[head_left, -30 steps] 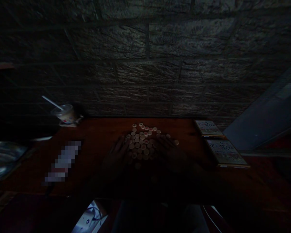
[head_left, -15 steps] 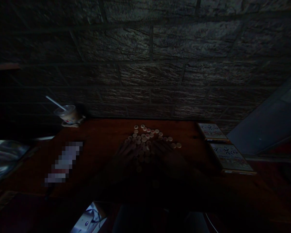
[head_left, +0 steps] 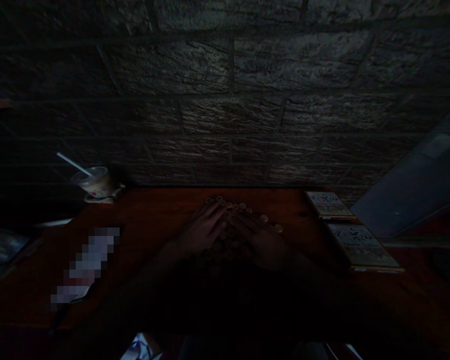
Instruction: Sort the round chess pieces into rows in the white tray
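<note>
Several round Chinese chess pieces (head_left: 242, 206) lie in a loose heap at the middle of the wooden table (head_left: 157, 205). My left hand (head_left: 204, 227) rests flat over the left and far part of the heap, fingers stretched out. Over the right side lies my right hand (head_left: 260, 240), its fingers extended towards the left hand. Both palms face down, and the pieces beneath them are hidden. A few pieces show beyond the fingertips, and dim ones show between the hands. The picture is very dark near my forearms.
Two flat boxes (head_left: 362, 245) with printed lids stand at the right edge of the table. At the far left is a plastic cup (head_left: 97, 182) with a straw. A blurred-out item (head_left: 88, 265) lies on the left. A brick wall (head_left: 228, 115) rises behind.
My hands have moved forward and over the pieces, covering more of them, and their fingertips are closer together. The view has shifted slightly.
</note>
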Action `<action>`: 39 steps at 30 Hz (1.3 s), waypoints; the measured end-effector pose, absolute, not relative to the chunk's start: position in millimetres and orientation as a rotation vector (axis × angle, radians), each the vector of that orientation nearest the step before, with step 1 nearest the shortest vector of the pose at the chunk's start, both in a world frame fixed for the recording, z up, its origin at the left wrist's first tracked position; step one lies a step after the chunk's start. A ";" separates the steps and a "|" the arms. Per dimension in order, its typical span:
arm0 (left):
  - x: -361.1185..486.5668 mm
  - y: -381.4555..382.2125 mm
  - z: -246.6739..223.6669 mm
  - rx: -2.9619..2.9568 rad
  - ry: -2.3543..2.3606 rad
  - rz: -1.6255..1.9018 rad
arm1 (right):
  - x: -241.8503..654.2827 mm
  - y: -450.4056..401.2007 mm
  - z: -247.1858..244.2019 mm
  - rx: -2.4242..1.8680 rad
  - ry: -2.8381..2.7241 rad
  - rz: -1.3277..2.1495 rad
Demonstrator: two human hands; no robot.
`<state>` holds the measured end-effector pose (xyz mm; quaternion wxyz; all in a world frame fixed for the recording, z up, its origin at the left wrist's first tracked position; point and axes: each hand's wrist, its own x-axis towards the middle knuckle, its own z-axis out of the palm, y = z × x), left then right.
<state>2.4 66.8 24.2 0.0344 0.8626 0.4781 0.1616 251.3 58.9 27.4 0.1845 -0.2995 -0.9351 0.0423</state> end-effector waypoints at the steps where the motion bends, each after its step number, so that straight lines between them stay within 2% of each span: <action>1: -2.1 67.6 23.9 2.641 1.461 0.512 | 256.4 59.8 29.6 -0.924 -2.582 0.146; 4: -18.8 70.0 19.8 2.609 1.422 0.531 | 271.2 65.6 29.2 -1.055 -2.467 0.263; 13: -16.9 66.9 6.9 2.601 1.356 0.331 | 271.3 70.0 9.1 -0.883 -2.709 0.211; 25: -1.4 59.6 25.3 2.628 1.124 0.584 | 263.8 63.8 19.2 -0.741 -2.684 0.250; 39: -14.4 68.7 24.4 2.553 1.161 0.778 | 278.7 73.5 19.7 -0.813 -2.499 0.295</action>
